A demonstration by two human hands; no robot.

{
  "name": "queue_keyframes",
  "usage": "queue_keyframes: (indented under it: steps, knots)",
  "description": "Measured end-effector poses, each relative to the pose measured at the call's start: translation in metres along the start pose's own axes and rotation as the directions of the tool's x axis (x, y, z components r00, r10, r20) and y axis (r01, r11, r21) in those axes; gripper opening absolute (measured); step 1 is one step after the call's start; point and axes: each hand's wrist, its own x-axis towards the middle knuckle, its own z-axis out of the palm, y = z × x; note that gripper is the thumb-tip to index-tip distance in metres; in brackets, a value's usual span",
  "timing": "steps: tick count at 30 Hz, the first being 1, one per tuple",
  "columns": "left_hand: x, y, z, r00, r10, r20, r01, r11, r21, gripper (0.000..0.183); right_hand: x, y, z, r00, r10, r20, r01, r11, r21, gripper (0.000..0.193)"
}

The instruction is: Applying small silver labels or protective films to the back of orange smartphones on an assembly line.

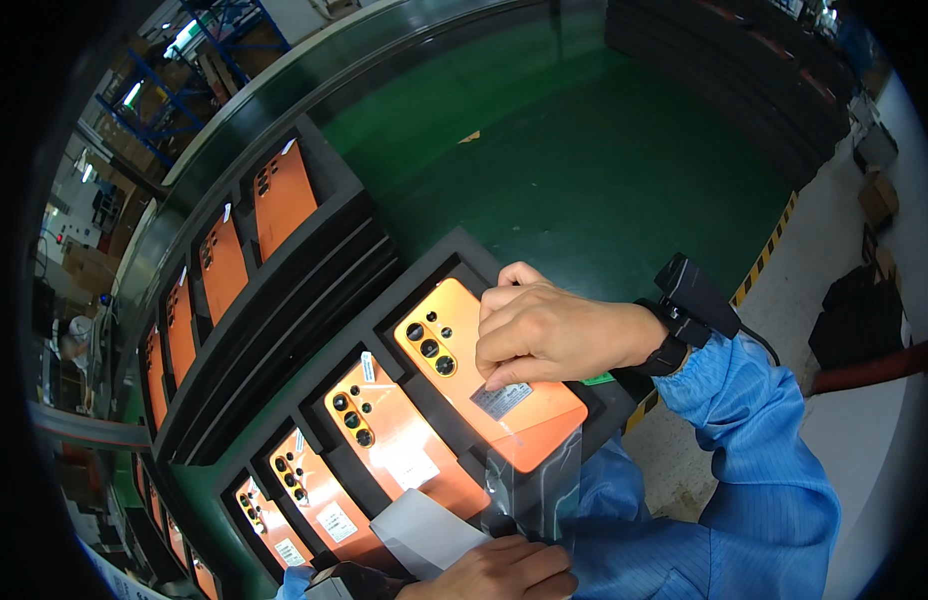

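The right hand [549, 325], curled, has its fingertips at a grey label [501, 400] on the orange phone [454, 345]; whether they pinch or press is unclear. The left hand [509, 570], bent inward, sits beside a white sheet [424, 530], its grip not tellable. The phone lies tilted in the near end of a black tray [462, 247] on a green work surface [584, 170], stacked trays [284, 290] alongside. Beyond are grey floor [684, 460] and blue racks [249, 30]. The right forearm, blue-sleeved, reaches in from the right, elbow bent, wrist above the tray's edge.
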Motion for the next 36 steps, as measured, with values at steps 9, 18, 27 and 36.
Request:
queue_keyframes:
  steps: [9, 18, 27, 36]
  knots:
    - [0.002, 0.000, -0.001, 1.000, 0.005, 0.002, -0.005, 1.000, 0.006, 0.014, -0.001, 0.001, 0.001, 1.000, -0.008, -0.014, 0.008, 1.000, 0.003, 0.011]
    - [0.001, 0.000, -0.004, 1.000, -0.020, 0.010, 0.020, 1.000, 0.014, 0.014, -0.003, -0.001, 0.006, 0.993, -0.109, -0.037, 0.105, 0.988, -0.115, 0.015]
    - [-0.004, 0.001, -0.001, 0.997, -0.073, 0.026, 0.073, 0.997, 0.011, 0.021, 0.013, -0.019, 0.015, 0.998, 0.011, -0.056, -0.050, 0.638, -0.768, 0.048]
    - [-0.013, 0.008, -0.023, 0.985, -0.171, -0.028, 0.173, 0.974, 0.149, 0.027, 0.001, -0.035, 0.008, 0.987, 0.025, -0.156, -0.148, 0.484, -0.862, 0.038]
